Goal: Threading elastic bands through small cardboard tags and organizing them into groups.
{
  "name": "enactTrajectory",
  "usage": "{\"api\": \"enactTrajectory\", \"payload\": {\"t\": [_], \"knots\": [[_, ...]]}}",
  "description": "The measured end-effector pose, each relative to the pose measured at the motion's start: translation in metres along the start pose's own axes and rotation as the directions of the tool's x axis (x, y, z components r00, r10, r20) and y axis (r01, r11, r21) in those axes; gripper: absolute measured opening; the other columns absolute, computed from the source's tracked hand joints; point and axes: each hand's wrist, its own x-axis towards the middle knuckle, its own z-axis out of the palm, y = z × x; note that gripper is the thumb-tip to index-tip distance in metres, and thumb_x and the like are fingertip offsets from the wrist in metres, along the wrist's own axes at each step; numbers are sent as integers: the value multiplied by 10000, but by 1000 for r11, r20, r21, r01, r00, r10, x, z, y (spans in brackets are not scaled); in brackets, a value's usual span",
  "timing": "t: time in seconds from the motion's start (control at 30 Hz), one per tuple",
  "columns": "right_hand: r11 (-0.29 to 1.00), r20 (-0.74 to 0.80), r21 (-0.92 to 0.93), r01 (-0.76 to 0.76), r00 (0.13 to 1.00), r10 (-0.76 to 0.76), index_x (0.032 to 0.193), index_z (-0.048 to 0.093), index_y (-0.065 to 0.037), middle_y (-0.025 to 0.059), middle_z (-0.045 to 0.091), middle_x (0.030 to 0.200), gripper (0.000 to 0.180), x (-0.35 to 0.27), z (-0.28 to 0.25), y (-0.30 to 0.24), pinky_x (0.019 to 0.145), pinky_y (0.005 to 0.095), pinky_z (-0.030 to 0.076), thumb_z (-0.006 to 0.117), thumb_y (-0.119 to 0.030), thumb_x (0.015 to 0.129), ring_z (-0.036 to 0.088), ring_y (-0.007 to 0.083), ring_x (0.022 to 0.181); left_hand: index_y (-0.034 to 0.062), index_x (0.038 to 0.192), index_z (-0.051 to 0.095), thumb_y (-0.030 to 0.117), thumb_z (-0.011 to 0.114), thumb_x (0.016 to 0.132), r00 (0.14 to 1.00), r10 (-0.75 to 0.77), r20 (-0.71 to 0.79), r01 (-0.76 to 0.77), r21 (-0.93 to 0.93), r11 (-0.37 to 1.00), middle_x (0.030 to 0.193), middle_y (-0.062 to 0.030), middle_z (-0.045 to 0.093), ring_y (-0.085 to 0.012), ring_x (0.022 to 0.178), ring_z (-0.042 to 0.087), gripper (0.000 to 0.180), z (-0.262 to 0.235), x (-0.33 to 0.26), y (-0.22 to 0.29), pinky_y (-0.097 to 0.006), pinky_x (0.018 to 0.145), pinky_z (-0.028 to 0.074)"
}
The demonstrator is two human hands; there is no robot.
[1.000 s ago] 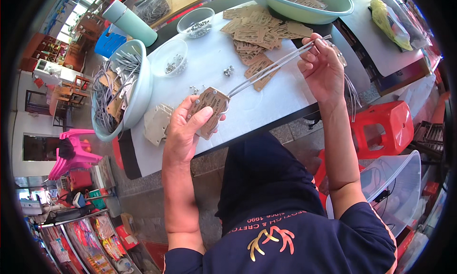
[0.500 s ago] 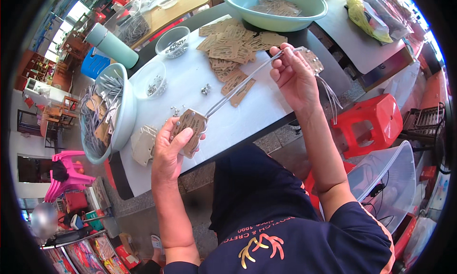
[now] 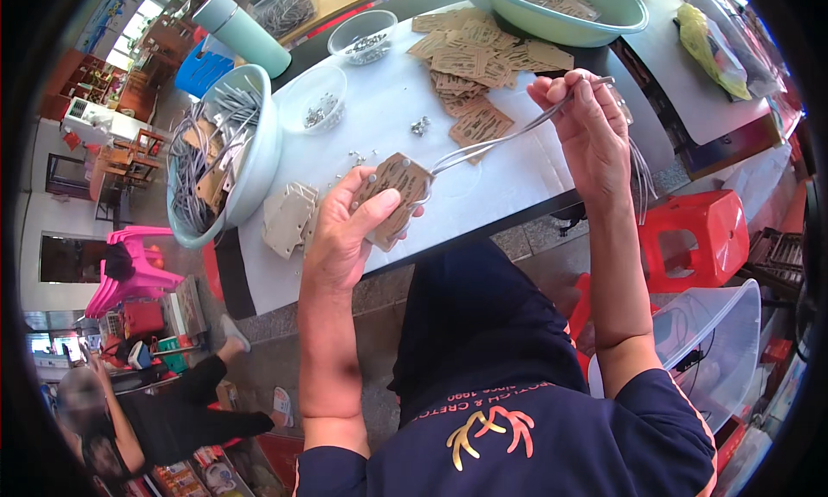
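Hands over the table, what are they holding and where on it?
The left hand pinches a brown cardboard tag by its lower end; the right hand grips the far end of the grey cords running from the tag.

brown card tag [image 3: 394, 192] | grey strings [image 3: 509, 133] | mint bowl [image 3: 259, 165] | red stool [image 3: 699, 238]

Brown card tag [image 3: 392, 195] in the left hand [image 3: 349, 238]; more tags [image 3: 474, 61] strewn on the white table [image 3: 509, 169]

We see small open-front workshop: table [image 3: 509, 182] heaped with cardboard tags [image 3: 470, 61], basins [image 3: 250, 165] of ties, bowls of eyelets [image 3: 366, 40], plastic stools [image 3: 699, 238], street alongside.
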Motion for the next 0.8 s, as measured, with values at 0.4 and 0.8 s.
{"api": "enactTrajectory", "payload": {"t": [0.4,0.8], "knots": [[827,302,-559,67,945,128,918,663,-18,-27,554,727,148,-62,58,23,510,212,371,751,-91,825,446,27,595,32,1145,566,131,636,892,994,106,-30,-105,30,994,997,-90,675,-148,840,669,280,10,-4,-1,-259,623,508],[746,87,-641,-179,949,303,891,678,17,-30,560,677,195,-61,72,26,529,209,379,735,-166,854,450,20,621,6,1117,572,85,609,916,943,325,-75,-280,352,893,985,-45,652,-69,865,604,219,21,-8,-5,-228,777,491]]}}
